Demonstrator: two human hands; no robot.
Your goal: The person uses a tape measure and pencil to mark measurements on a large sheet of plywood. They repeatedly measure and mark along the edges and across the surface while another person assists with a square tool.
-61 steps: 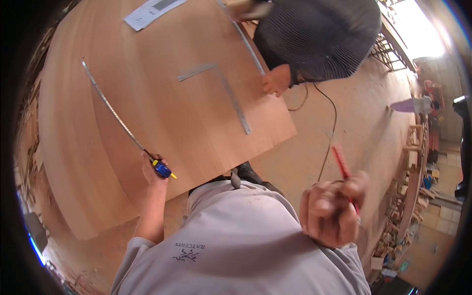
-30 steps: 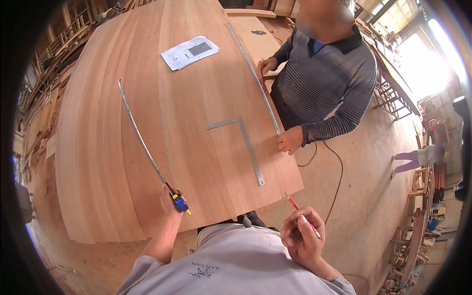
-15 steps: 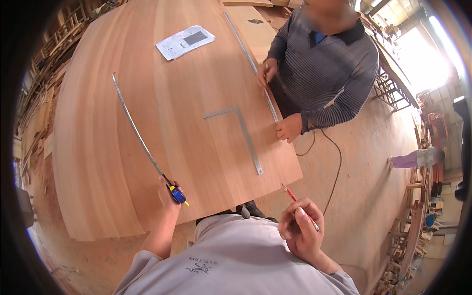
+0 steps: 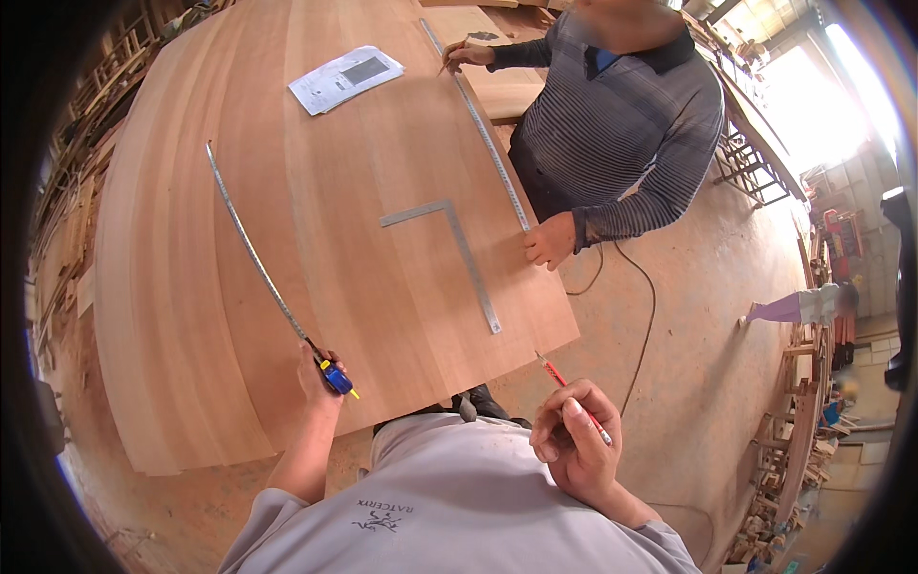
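Observation:
My left hand (image 4: pixel 320 376) is closed round a blue and yellow tape measure (image 4: pixel 336 376) at the near edge of a large wooden panel (image 4: pixel 325 239). Its metal blade (image 4: pixel 244 230) runs out over the panel, away from me. Past the panel's near right corner, my right hand (image 4: pixel 580 435) grips a red pencil (image 4: pixel 557 374), point upward and away from me. A metal carpenter's square (image 4: pixel 461 251) lies flat on the panel between my hands. Along the right edge rests a long straight ruler (image 4: pixel 488 143), with a co-worker's hand (image 4: pixel 552 241) at its near end.
Papers (image 4: pixel 344 80) lie on the panel's far part. The co-worker (image 4: pixel 612 124) stands at the right edge, the other hand (image 4: pixel 469 55) near the ruler's far end. A dark cable (image 4: pixel 651 316) crosses the floor. Stacked timber (image 4: pixel 76 210) stands left; another person (image 4: pixel 798 306) is far right.
One of the co-worker's hands has moved from the ruler's middle toward its far end. The view has shifted slightly; my hands keep their grips on the tape measure and the pencil.

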